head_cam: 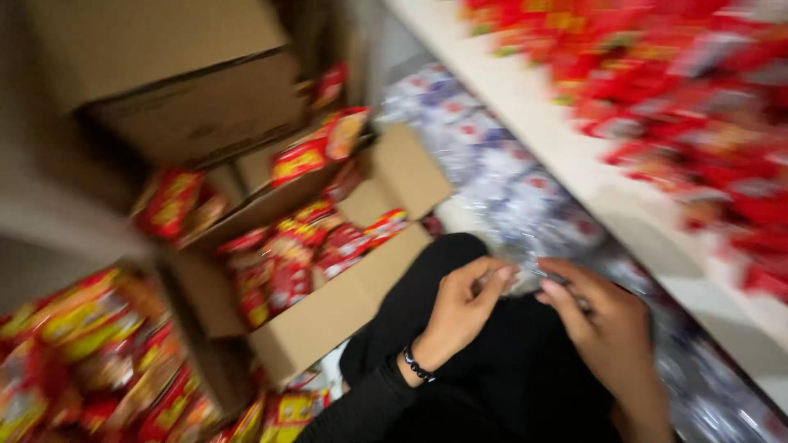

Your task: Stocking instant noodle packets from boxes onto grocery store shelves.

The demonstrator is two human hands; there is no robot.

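While boxes crowd left, both hands pinch a clear packet.

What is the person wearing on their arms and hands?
Both hands are bare, with no gloves. The left hand has a dark beaded bracelet at the wrist, above a black sleeve. The right hand shows no ring or band; the blur hides finer detail.

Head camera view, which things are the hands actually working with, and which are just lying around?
In hand:
left hand
right hand
clear plastic packet, pinched between both

Lying about:
open cardboard box of red packets
closed box
white shelf
red packets on it
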